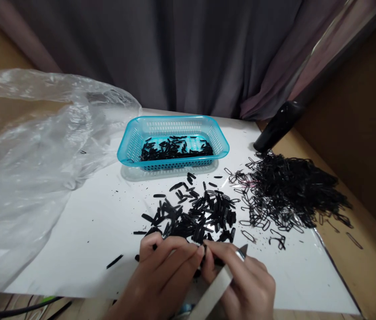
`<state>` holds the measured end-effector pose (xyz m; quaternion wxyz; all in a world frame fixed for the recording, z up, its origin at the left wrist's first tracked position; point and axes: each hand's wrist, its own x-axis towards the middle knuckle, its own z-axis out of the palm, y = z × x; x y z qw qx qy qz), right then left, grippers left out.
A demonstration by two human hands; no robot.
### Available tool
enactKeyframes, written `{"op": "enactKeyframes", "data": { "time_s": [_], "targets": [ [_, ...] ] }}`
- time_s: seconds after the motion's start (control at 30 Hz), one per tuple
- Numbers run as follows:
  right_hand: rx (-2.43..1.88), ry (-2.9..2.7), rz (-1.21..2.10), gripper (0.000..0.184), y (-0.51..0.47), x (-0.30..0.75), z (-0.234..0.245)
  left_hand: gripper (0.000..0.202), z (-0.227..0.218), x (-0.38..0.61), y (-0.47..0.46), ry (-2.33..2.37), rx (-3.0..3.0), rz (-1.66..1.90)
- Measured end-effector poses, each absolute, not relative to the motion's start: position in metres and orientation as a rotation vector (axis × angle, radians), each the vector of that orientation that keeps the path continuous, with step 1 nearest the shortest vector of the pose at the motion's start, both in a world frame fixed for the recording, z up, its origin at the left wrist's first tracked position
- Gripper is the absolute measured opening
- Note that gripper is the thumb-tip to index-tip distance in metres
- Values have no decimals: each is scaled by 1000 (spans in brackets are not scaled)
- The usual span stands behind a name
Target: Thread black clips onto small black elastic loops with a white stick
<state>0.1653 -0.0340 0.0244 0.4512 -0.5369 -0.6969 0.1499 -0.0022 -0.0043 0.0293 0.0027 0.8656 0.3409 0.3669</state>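
My left hand (164, 271) and my right hand (241, 280) meet at the near edge of a white sheet (91, 222), fingertips pinched together on a small black piece I cannot make out. A grey strip (213, 291) lies across my right palm, and a ring shows on one right finger. Just beyond my fingers lies a pile of short black flat pieces (198, 213). To its right is a tangled heap of black wire loops (284, 191). A turquoise plastic basket (131, 142) farther back holds more black pieces.
A large crumpled clear plastic bag (24, 164) covers the left side of the table. A black cylindrical object (276, 126) leans at the back right. A grey curtain hangs behind. Bare wood table (374, 266) shows on the right.
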Motion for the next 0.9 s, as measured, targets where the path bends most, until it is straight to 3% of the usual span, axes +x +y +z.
{"op": "enactKeyframes", "data": {
  "time_s": [0.27,0.43,0.6,0.67,0.83,0.9],
  "targets": [
    [-1428,-1627,263,15,-39,159,14,23,23,-5,-6,1087,2693,1156],
    [-1613,-1712,74,11,-27,228,18,24,16,-16,-7,1218,2600,1061],
    [-2032,-1706,-338,41,-14,292,30,18,14,-28,2,1511,2526,967],
    [-1937,-1766,-287,43,-8,289,34,15,13,-30,6,1570,2510,1003],
    [-1346,-2128,275,16,21,239,38,13,10,-28,11,1559,2451,1103],
    [-1255,-2231,462,17,41,220,37,13,9,-27,12,1521,2449,1138]
  ]
}}
